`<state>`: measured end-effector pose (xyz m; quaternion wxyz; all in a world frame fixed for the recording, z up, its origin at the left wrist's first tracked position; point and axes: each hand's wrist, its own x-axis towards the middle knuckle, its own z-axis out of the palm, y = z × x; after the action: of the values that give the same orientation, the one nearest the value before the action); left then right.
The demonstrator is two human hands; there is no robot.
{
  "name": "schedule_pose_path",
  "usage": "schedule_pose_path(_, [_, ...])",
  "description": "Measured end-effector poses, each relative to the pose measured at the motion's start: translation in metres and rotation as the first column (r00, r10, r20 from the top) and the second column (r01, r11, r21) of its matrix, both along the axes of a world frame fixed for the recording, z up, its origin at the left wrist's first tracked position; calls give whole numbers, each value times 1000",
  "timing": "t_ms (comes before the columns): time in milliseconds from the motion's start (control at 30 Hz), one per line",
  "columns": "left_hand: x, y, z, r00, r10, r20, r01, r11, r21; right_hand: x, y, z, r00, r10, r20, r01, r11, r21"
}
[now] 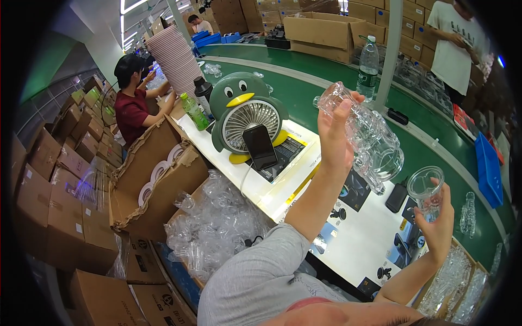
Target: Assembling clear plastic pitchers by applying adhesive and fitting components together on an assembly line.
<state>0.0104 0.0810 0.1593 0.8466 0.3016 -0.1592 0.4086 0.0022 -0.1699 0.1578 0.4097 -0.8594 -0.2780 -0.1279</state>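
Observation:
My left hand [336,130] is raised above the bench, its fingers closed on a large clear moulded plastic piece [383,144] with a narrow neck and bulging, rounded parts. Lower and to the right, my right hand [440,220] grips a clear plastic cup-shaped piece [426,183] with a round open rim facing up. The two pieces are apart. Below them lies the white, printed bench top [345,261], with a black box-like item [397,196] close to the cup-shaped piece.
A green penguin-shaped fan [239,111] stands behind a phone [260,146]. Clear plastic pieces fill a box [212,223] at left and a carton [448,277] at lower right. A water bottle [367,68] stands on the green conveyor [304,81]. Co-workers [133,103] are beyond.

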Motion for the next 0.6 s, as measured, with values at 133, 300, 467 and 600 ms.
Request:
schedule_pose_path(133, [-1, -5, 3, 999, -20, 36, 21, 1000, -12, -2, 0, 4, 995, 1, -102, 3, 999, 42])
schedule_pose_path(300, [-3, -5, 2, 998, 4, 58, -2, 999, -37, -1, -1, 2, 999, 31, -15, -30, 998, 56])
schedule_pose_path(467, [-5, -4, 1, 997, 61, 54, -60, 998, -28, -1, 1, 0, 1000, 15, 20, -17, 991, 134])
schedule_pose_path(600, [-10, -4, 1, 996, 45, 83, -41, 998, -49, -1, 0, 0, 1000, -2, 19, 0, 995, 99])
